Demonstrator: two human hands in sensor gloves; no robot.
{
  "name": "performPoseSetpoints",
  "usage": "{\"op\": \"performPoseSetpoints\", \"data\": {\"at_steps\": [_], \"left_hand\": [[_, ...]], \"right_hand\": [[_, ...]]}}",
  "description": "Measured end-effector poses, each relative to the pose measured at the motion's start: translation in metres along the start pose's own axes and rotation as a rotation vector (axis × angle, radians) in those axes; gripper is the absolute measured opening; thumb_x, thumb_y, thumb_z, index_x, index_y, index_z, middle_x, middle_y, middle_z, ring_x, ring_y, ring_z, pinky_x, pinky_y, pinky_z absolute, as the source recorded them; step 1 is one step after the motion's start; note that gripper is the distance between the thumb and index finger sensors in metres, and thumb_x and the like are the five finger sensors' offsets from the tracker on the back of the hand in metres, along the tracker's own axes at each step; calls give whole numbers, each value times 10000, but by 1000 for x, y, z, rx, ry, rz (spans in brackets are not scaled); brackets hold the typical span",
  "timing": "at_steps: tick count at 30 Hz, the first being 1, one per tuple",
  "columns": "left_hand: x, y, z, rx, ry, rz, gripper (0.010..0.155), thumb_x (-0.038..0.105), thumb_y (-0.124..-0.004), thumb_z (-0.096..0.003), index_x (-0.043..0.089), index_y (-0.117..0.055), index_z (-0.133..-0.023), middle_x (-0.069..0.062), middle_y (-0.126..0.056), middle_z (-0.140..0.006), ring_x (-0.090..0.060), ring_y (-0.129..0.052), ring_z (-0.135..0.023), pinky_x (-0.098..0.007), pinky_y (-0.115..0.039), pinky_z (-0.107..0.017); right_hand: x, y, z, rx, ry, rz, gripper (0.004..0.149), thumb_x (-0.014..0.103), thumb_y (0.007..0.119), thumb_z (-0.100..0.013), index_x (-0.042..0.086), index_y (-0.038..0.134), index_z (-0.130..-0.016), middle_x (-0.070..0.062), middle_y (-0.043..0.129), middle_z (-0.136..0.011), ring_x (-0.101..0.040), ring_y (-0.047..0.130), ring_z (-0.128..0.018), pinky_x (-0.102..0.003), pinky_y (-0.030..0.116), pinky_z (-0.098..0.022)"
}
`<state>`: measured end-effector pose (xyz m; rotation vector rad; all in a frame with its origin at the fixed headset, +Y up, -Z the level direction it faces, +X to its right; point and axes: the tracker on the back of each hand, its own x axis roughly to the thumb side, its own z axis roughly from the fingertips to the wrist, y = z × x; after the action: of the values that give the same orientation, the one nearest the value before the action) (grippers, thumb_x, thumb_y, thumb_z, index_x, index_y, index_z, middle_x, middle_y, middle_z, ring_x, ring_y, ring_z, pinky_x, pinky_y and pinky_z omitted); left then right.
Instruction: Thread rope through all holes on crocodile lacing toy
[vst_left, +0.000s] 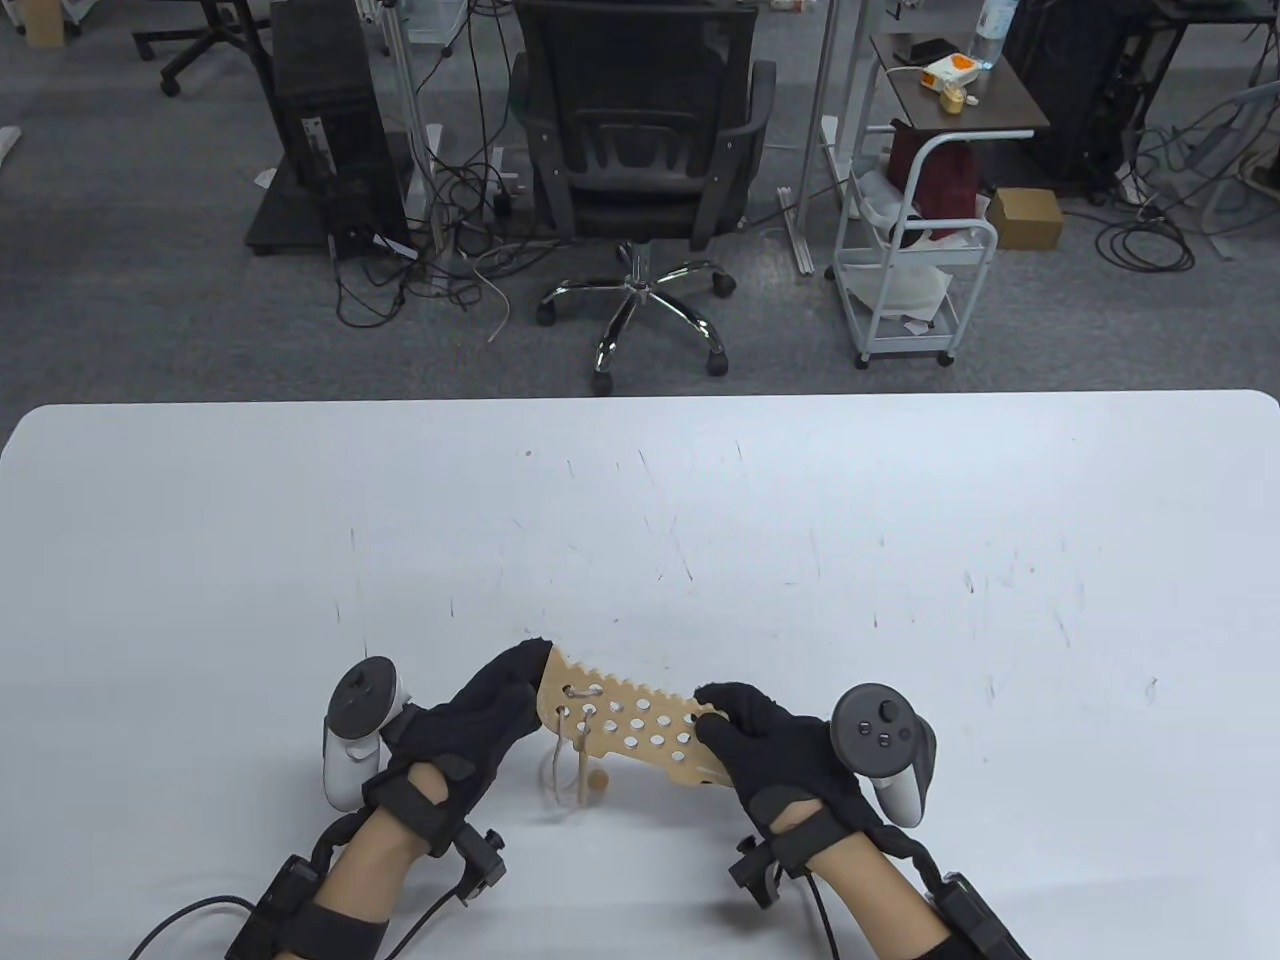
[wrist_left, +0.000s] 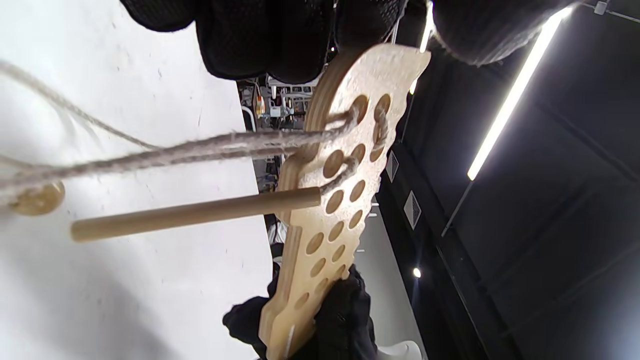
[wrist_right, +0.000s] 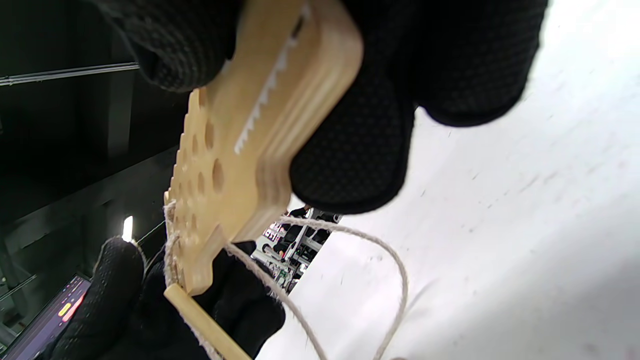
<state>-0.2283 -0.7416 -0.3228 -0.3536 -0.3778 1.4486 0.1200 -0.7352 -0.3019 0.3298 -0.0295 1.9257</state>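
Table (vst_left: 640, 520): white, scuffed, fills the lower part of the table view.

Toy (vst_left: 625, 728): flat wooden crocodile board with rows of holes, held above the table near its 6 o'clock edge, one end in each hand. It reads as raised in both wrist views, but by how much cannot be told.

Left hand (vst_left: 470, 730): grip closed round the board's 9 o'clock end, fingers curled over the edge.

Right hand (vst_left: 765, 745): grip pinching the 3 o'clock end, thumb on top and fingers beneath.

Rope (wrist_left: 210, 147): laced through only the few holes nearest the left hand; most holes are bare. Slack loops hang below the board.

Needle (wrist_left: 195, 214): wooden stick on the rope's working end, dangling under the board at about 6 o'clock. A small bead (vst_left: 597, 780) hangs nearby.

Judgement: early in the lacing. To do the next pass well, one hand must free itself to take the needle while the other steadies the board. Aim for the adjacent empty hole and pull the slack through before moving on, or the loose loops may tangle.
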Motion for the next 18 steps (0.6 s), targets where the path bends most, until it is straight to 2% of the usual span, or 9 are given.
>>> {"op": "performPoseSetpoints", "data": {"at_steps": [9, 18], "left_hand": [[16, 7, 8, 171, -29, -273, 663, 599, -757, -445, 298, -674, -1029, -31, -803, -932, -306, -808, -847, -545, -610, -721], [25, -3, 8, 157, -67, -417, 536, 581, -814, -421, 299, -893, -870, 15, -943, -702, -263, -916, -666, -525, -675, -680]], "right_hand": [[-3, -11, 0, -81, 49, 24, 446, 386, 773, -459, 157, 767, -841, -39, 976, -611, -236, 1078, -392, -454, 843, -379], [-4, -14, 1, -116, 67, 5, 451, 392, 781, -463, 131, 771, -830, -40, 993, -591, -218, 1101, -364, -438, 864, -355]]}}
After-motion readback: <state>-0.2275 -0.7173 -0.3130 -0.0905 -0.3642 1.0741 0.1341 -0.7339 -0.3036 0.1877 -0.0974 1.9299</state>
